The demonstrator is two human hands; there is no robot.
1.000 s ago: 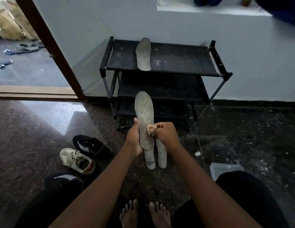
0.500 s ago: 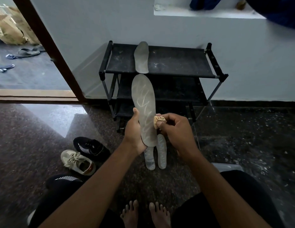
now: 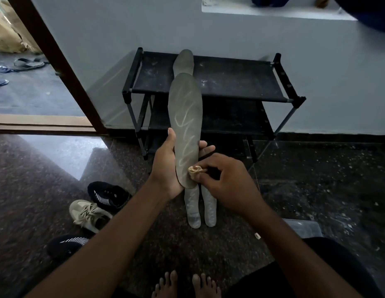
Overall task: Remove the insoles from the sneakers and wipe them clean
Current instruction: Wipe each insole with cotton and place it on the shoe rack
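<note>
Wiping was under way: the left hand [image 3: 165, 168] gripped the insole [image 3: 186, 125], the right hand [image 3: 228, 183] pinching a cloth [image 3: 195, 170] against its heel; the stroke likely ran toeward next.

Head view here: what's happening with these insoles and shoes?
A seated, barefoot person holds a grey insole upright in the left hand and rubs its lower part with a small wadded cloth pinched in the right hand. Two more insoles lie side by side on the floor, and a fourth rests on the black shoe rack. Sneakers sit to the left.
</note>
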